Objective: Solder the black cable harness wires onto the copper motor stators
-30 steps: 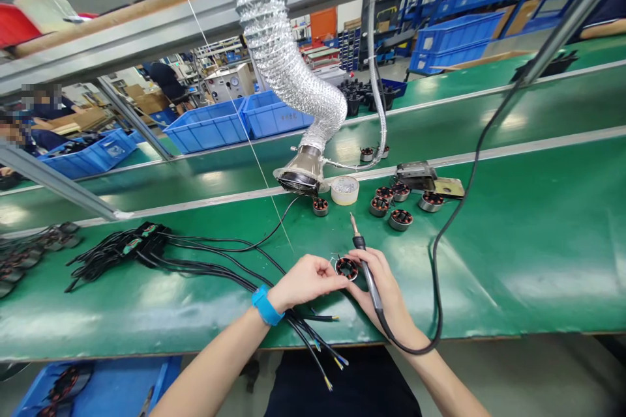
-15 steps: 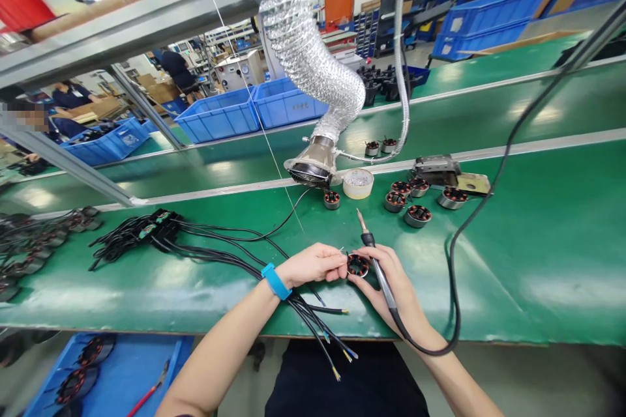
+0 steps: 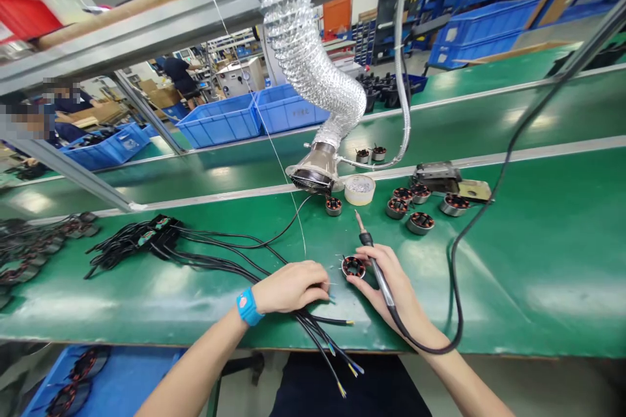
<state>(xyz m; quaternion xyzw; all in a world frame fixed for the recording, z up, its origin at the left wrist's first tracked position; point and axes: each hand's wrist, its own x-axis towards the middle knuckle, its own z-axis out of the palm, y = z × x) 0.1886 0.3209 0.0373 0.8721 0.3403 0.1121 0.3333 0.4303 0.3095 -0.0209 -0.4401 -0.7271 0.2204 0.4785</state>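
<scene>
A small wound stator [image 3: 353,267] lies flat on the green bench [image 3: 538,260], with thin wire ends sticking out around it. It sits just beyond the fingers of the right hand [image 3: 391,283] and appears to touch them, though the contact is hard to make out. The right hand is closed in a pen grip around a soldering iron [image 3: 375,270], whose tip points far and slightly left, clear of the stator. Its black cord [image 3: 452,267] runs from the handle past the wrist, then curves away to the far right.

The left hand [image 3: 291,287] is palm down, its fingers loosely curled, just left of the stator and apart from it. It lies over black cables [image 3: 313,319] with bare coloured ends that trail toward the near edge. Whether it is gripping them, I cannot tell. A blue wristband [image 3: 248,307] circles the left wrist.

Farther along the bench stand more stators [image 3: 419,223] and a round tub [image 3: 359,189] under a metal fume nozzle [image 3: 313,172] on a foil hose [image 3: 308,58]. A bundle of wired connectors [image 3: 141,241] lies left, and a blue crate [image 3: 98,378] holding stators sits below the near edge
</scene>
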